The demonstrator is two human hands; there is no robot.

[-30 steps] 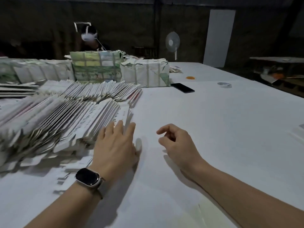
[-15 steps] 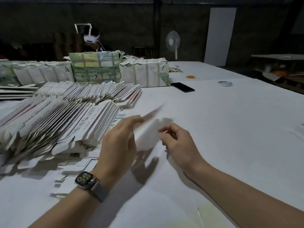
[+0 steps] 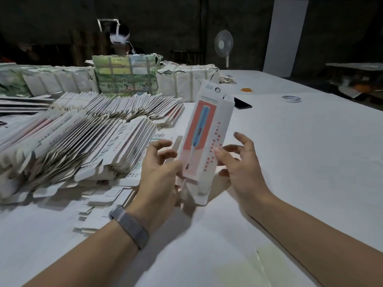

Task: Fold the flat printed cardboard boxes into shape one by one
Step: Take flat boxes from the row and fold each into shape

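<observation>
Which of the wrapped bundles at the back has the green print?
The middle bundle, standing taller than the rest, straight behind the fanned flat boxes. Its face shows green and yellow panels; the bundle to its right is plain white with pale straps.

i see one long, narrow printed cardboard box [image 3: 204, 139] raised off the white table, standing nearly upright and leaning slightly right, its white front bearing a salmon-pink panel with a blue pen-like tool and its right side panel a column of red marks. its lower end, with loose flaps, sits between my two hands. to the left lie the flat boxes [image 3: 83, 139], fanned on edge in long overlapping rows, white with pink print.
</observation>
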